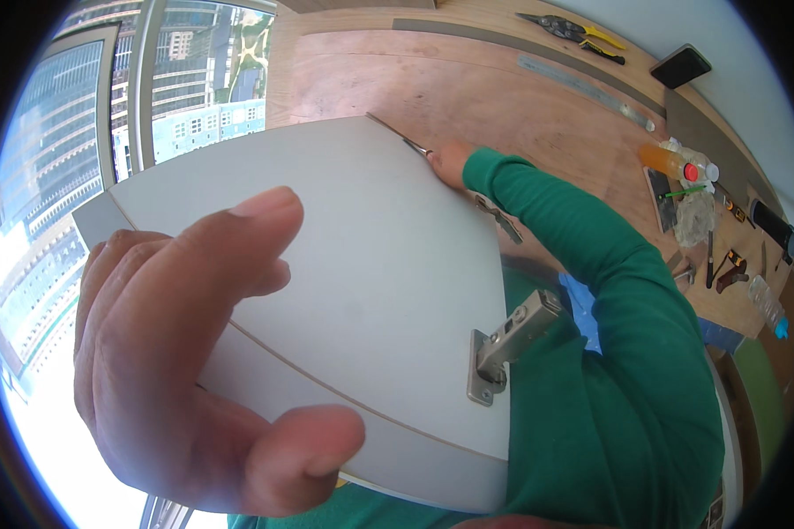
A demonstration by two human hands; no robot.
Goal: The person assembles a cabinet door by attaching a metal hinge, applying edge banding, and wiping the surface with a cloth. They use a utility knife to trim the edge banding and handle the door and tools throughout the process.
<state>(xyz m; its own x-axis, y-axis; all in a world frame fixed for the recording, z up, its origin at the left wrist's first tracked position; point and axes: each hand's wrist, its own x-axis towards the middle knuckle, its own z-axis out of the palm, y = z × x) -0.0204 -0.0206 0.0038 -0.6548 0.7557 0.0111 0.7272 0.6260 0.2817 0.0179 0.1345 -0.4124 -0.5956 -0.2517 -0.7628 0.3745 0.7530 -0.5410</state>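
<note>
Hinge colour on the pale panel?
The hinge is silver-grey metal; it shows best in the head view.

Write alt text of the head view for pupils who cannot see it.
An empty, half-curled left hand looms over a white panel with a metal hinge; the right hand is at the panel's far right edge. Beyond is a wooden table with tools and bottles.

No readable text, labels, signs, numbers

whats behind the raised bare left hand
Around the half-curled bare left hand show a flat pale-grey panel and, farther back, a tall metal-framed glass window; whatever parts the hand covers can't be seen.
</note>
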